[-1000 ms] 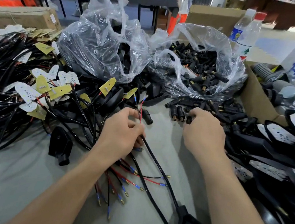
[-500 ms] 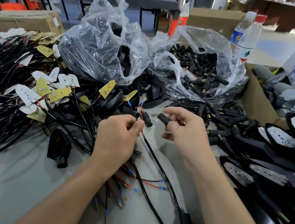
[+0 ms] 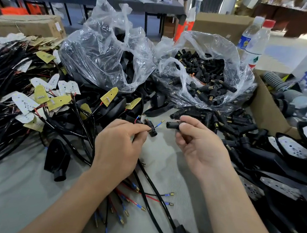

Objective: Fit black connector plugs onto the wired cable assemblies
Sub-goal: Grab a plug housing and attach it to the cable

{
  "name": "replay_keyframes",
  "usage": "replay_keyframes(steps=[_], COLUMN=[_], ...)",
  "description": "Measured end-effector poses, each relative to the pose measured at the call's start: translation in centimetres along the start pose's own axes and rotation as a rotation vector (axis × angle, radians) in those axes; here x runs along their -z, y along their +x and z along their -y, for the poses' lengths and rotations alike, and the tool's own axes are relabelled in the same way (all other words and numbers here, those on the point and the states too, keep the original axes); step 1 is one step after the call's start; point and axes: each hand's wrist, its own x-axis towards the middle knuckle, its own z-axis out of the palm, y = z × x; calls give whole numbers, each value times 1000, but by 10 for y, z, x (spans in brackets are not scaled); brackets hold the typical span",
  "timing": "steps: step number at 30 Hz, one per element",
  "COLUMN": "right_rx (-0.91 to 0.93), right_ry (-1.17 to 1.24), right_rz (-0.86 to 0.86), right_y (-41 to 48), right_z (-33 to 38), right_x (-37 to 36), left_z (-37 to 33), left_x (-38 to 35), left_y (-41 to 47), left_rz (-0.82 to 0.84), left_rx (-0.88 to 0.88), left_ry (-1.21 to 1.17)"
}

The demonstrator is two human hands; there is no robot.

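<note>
My left hand [image 3: 120,147] pinches the end of a black cable [image 3: 153,189] between thumb and forefinger, and short red and blue wire ends [image 3: 159,123] poke out past the fingertips. A black plug [image 3: 152,132] lies on the table just beyond those fingertips. My right hand [image 3: 200,148] holds a black connector plug [image 3: 172,125] between thumb and fingers, its open end pointing left towards the wire ends, a small gap apart. More cables with red and blue leads [image 3: 132,203] lie under my left forearm.
A clear bag [image 3: 207,80] full of black plugs stands behind my right hand, with loose plugs [image 3: 228,121] spilled before it. Another clear bag [image 3: 106,56] holds black housings. Tagged cable bundles [image 3: 21,95] crowd the left, black lamp housings [image 3: 284,161] the right, bottles [image 3: 257,42] far right.
My right hand left the loose plugs with one pinched in it and came up and left towards the wire end. My left hand lifted the cable end slightly.
</note>
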Motion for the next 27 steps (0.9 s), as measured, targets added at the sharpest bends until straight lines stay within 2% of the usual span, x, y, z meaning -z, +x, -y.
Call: replay_keyframes(steps=[9,20,27], right_rx=[81,138,151], right_ry=[-118,-220,-237], right_rz=[5,51,94], right_y=[7,6,5], right_z=[-1,-1,3], right_x=[5,4,7], left_z=[1,2,3], left_x=[2,3,3], left_y=[0,1,2], left_rz=[47,115,127], left_rx=[43,-7,29], left_ry=[-123,-156,-166])
